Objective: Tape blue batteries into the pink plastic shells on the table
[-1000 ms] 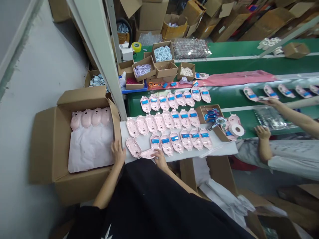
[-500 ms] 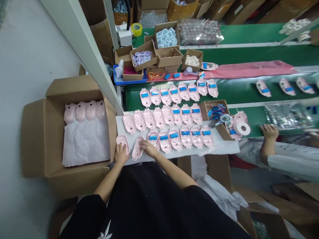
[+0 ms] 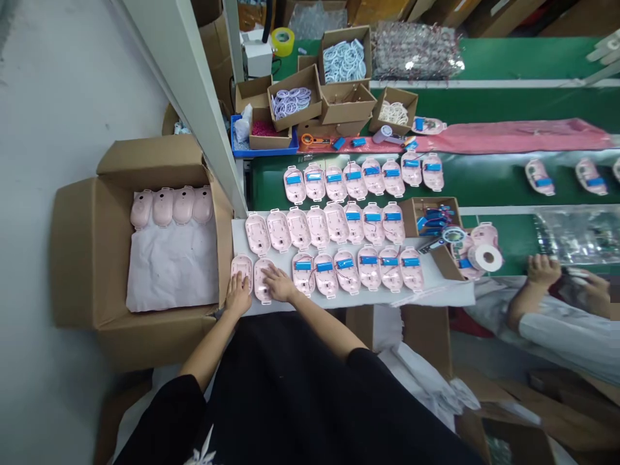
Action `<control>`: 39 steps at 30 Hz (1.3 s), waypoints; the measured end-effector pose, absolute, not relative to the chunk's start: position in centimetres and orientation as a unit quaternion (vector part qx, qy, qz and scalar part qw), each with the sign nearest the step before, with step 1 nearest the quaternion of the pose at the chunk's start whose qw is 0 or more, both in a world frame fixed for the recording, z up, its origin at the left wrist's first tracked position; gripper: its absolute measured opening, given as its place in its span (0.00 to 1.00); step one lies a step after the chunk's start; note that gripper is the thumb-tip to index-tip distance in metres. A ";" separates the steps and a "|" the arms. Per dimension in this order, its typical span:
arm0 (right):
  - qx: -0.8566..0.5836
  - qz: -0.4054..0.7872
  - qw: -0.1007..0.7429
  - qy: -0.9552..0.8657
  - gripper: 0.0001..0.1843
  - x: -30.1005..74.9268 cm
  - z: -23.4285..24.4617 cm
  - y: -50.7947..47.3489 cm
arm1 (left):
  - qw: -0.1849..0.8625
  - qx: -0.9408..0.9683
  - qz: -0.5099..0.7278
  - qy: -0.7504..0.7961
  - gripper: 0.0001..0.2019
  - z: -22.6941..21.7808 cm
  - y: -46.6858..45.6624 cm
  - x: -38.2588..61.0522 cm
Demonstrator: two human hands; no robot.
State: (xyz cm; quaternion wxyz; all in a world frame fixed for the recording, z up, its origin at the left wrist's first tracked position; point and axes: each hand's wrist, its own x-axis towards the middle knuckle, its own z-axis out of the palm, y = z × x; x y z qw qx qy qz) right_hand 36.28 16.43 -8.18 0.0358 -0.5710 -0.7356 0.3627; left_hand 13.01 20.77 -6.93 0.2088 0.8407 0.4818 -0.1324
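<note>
Two pink oval plastic shells [image 3: 242, 263] now sit straight at the white tabletop's [image 3: 368, 298] near-left corner (one was tilted); left hand [image 3: 238, 294] and right hand [image 3: 279, 285] lie flat on them, fingers spread.

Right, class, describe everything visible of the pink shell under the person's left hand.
The pink shell is a rounded oval of what looks like plastic, lying flat at the left end of the nearest row on the white sheet. No blue part shows in it. The left hand rests on its near end.
</note>
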 end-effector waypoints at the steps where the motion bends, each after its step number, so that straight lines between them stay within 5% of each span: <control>1: -0.570 0.358 0.040 -0.739 0.28 36.0 -8.2 16.9 | 0.214 0.841 -0.132 0.479 0.38 -7.1 20.9 12.9; 9: -0.609 0.324 0.053 -0.722 0.25 34.3 -7.9 16.2 | 0.263 0.828 -0.089 0.488 0.37 -5.3 19.4 13.6; 16: -0.616 0.304 0.200 -0.699 0.15 32.5 -3.3 21.2 | 0.272 0.808 0.040 0.521 0.13 1.0 27.5 6.6; 20: -0.535 0.304 0.290 -0.733 0.16 26.2 0.6 29.6 | 0.239 0.716 0.048 0.654 0.14 -1.6 43.0 1.6; 23: -0.509 0.312 0.298 -0.745 0.17 22.8 1.6 30.6 | 0.214 0.658 0.041 0.721 0.27 -5.9 51.8 2.1; 26: -0.501 0.358 0.248 -0.748 0.17 23.3 1.7 24.1 | 0.190 0.618 0.045 0.761 0.39 -8.8 55.1 4.6; 30: -0.620 0.410 0.167 -0.648 0.18 26.9 2.9 10.7 | 0.189 0.564 0.127 0.794 0.35 -9.4 56.1 5.6; 35: -0.757 0.416 0.189 -0.467 0.17 30.2 5.5 5.0 | 0.165 0.573 0.274 0.755 0.14 -4.5 54.4 0.9; 39: -0.730 0.421 0.301 -0.446 0.15 30.4 6.8 11.7 | 0.077 0.654 0.341 0.671 0.19 2.9 46.9 -2.4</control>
